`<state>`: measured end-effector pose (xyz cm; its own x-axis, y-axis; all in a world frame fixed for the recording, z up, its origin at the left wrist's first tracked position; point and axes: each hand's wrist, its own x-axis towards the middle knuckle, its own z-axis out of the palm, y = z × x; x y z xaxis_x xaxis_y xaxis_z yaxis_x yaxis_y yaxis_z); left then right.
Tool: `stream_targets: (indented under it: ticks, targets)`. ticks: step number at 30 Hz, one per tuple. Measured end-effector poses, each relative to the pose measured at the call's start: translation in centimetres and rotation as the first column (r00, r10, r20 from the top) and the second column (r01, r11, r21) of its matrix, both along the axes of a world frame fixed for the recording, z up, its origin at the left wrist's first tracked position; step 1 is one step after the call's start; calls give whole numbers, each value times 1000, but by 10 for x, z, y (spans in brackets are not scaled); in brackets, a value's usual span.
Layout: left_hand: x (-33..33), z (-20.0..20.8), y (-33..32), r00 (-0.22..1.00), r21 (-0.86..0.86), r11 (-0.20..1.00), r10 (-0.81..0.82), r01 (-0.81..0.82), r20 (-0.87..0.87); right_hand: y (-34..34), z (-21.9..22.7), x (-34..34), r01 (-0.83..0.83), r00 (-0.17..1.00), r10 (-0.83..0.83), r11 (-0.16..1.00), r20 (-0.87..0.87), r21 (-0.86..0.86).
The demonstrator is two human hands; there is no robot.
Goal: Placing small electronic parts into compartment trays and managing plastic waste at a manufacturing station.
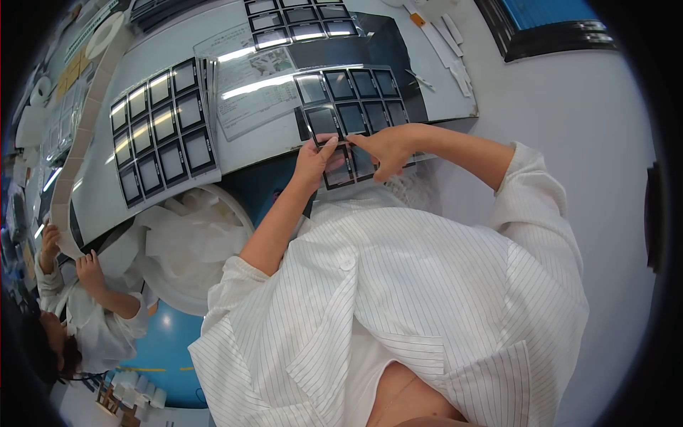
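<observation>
A clear sheet with a grid of black-framed windows point(352, 119) lies tilted over the table's near edge, close to my body. My left hand point(313, 165) is closed on its lower left side, thumb above. Its other fingers show through the clear windows from beneath. My right hand point(388, 148) reaches across the sheet's right side. Its index finger is stretched out, touching the surface near the left fingertips, and its thumb points down, apart from that finger. The remaining right fingers are partly hidden.
A stack of similar sheets point(163, 128) lies to the left, another sheet point(299, 21) at the back. Printed papers point(252, 107) lie between. A white bin point(245, 213) of crumpled film stands below the table. Another person point(99, 313) handles a pale strip point(80, 142) at far left.
</observation>
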<state>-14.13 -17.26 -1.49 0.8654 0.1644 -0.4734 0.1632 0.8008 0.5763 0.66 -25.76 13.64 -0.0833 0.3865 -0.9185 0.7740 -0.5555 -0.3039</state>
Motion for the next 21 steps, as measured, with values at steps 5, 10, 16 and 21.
stream_targets:
  ticks: [5, 10, 16, 21]
  targets:
    - [1, -10, -1, 996, 163, 983, 87, -89, 18, 5, 8, -3, 70, 995, -71, 997, -66, -11]
    - [-2, -2, -10, 993, 182, 976, 110, -117, 49, 3, -7, 8, 58, 992, -57, 998, -109, 2]
    - [-3, -3, -16, 993, 377, 918, 100, -119, 70, 10, -22, 30, 33, 984, -41, 998, -172, -49]
    - [-20, -17, -1, 995, 385, 921, 85, -55, -60, 24, -2, 49, 82, 946, -128, 983, -299, -161]
